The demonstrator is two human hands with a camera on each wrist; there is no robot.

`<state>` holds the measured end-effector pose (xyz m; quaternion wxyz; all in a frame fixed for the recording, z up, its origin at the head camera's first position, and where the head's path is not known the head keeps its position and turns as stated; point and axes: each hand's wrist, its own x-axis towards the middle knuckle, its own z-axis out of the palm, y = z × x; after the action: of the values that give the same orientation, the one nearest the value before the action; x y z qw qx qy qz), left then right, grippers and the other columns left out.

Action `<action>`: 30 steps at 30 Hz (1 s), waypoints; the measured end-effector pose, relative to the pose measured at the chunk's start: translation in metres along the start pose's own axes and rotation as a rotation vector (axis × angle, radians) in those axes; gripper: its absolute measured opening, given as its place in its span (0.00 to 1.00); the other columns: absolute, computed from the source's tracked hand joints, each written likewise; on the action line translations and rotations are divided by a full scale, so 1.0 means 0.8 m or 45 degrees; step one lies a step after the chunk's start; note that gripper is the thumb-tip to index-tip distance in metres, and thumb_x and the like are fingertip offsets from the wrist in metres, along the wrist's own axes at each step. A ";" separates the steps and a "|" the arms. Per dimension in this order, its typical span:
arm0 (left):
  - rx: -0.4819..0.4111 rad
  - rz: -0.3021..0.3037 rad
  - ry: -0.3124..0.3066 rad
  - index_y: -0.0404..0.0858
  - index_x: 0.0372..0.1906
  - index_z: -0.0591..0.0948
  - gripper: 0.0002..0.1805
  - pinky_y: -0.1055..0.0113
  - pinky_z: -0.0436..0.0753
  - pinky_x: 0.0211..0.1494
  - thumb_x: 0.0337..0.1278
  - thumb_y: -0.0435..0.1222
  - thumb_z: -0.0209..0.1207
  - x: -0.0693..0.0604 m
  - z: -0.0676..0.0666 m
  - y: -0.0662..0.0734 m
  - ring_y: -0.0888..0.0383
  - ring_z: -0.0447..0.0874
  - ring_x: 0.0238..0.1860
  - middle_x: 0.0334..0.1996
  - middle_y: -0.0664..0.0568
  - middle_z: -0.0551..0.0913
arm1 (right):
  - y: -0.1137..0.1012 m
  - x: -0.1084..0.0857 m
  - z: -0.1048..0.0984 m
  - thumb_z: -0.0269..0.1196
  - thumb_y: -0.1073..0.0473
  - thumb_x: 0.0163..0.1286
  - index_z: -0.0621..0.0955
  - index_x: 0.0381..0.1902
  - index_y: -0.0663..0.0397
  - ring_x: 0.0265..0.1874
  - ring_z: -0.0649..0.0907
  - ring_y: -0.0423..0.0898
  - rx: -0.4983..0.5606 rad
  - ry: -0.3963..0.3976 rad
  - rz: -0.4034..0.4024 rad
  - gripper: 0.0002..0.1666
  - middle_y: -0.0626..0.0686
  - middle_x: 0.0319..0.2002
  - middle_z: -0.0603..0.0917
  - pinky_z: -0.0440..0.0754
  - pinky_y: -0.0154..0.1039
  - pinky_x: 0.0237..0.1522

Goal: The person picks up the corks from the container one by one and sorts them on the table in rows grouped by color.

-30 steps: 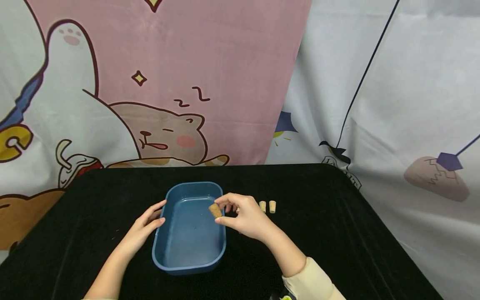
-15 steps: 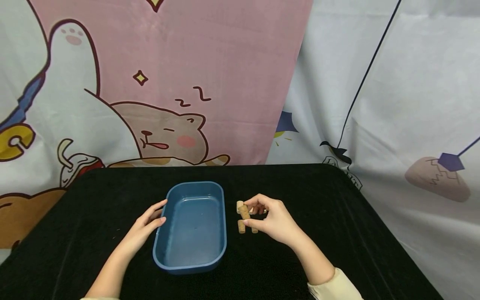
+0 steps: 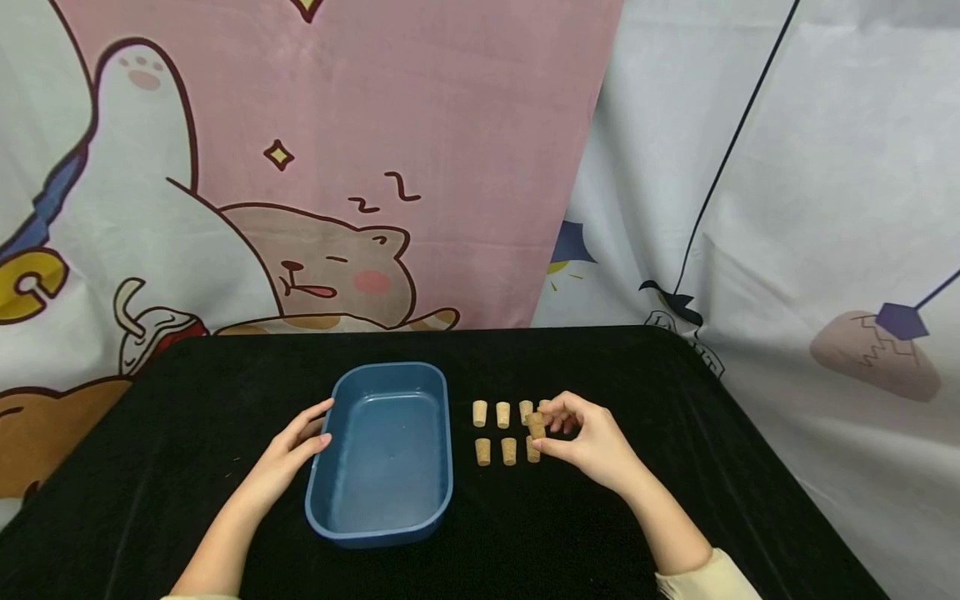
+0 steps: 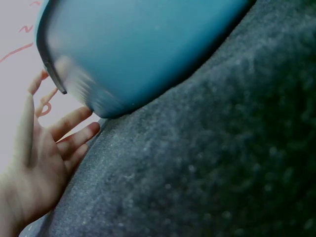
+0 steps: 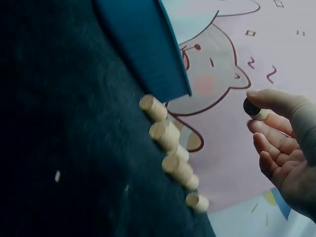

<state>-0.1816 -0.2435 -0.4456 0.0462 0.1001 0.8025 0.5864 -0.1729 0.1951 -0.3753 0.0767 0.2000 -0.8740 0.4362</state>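
My right hand (image 3: 588, 437) pinches a cork stopper (image 3: 536, 426) between thumb and index finger, held above the table; its dark end (image 5: 251, 107) faces the right wrist camera. Below and left of it, several tapered corks (image 3: 509, 451) stand in two rows, with one in the back row partly hidden by the fingers. A blue rectangular bin (image 3: 444, 450) stands left of the corks, and nothing shows inside it. Against the bin's left rim rest the extended fingers of my left hand (image 3: 288, 450). The left wrist view shows those fingers (image 4: 74, 121) fairly straight beside the bin's outer wall (image 4: 148, 59).
Black cloth (image 3: 637, 367) covers the table. Behind its far edge hangs a printed curtain (image 3: 480, 167) with cartoon animals. A pale sleeve (image 3: 708, 577) covers my right forearm.
My right hand has moved right, carrying the cork from over the bin's right rim to above the right end of the rows. More standing corks are uncovered. The left hand and bin stay put.
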 end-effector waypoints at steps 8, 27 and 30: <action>-0.012 -0.007 -0.002 0.47 0.73 0.58 0.30 0.39 0.70 0.58 0.70 0.45 0.50 0.000 0.000 0.000 0.33 0.63 0.64 0.68 0.32 0.59 | 0.035 -0.005 -0.002 0.75 0.58 0.50 0.79 0.39 0.48 0.31 0.78 0.46 -0.007 -0.024 0.078 0.20 0.48 0.32 0.79 0.77 0.38 0.33; -0.014 0.013 -0.009 0.47 0.73 0.58 0.30 0.39 0.70 0.59 0.70 0.44 0.50 0.000 0.000 -0.001 0.33 0.62 0.64 0.68 0.32 0.59 | 0.090 -0.011 0.004 0.74 0.58 0.49 0.79 0.38 0.51 0.31 0.78 0.47 0.018 -0.118 0.242 0.19 0.48 0.33 0.79 0.78 0.37 0.31; -0.010 0.011 -0.007 0.47 0.73 0.58 0.30 0.38 0.70 0.59 0.70 0.44 0.50 0.001 -0.001 -0.001 0.33 0.62 0.64 0.68 0.32 0.59 | 0.097 -0.011 0.006 0.74 0.57 0.49 0.79 0.38 0.51 0.31 0.78 0.47 0.026 -0.126 0.238 0.19 0.48 0.33 0.79 0.78 0.37 0.31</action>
<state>-0.1822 -0.2441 -0.4464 0.0463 0.1051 0.7995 0.5896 -0.1970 0.2354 -0.4378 -0.0095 0.1396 -0.8871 0.4398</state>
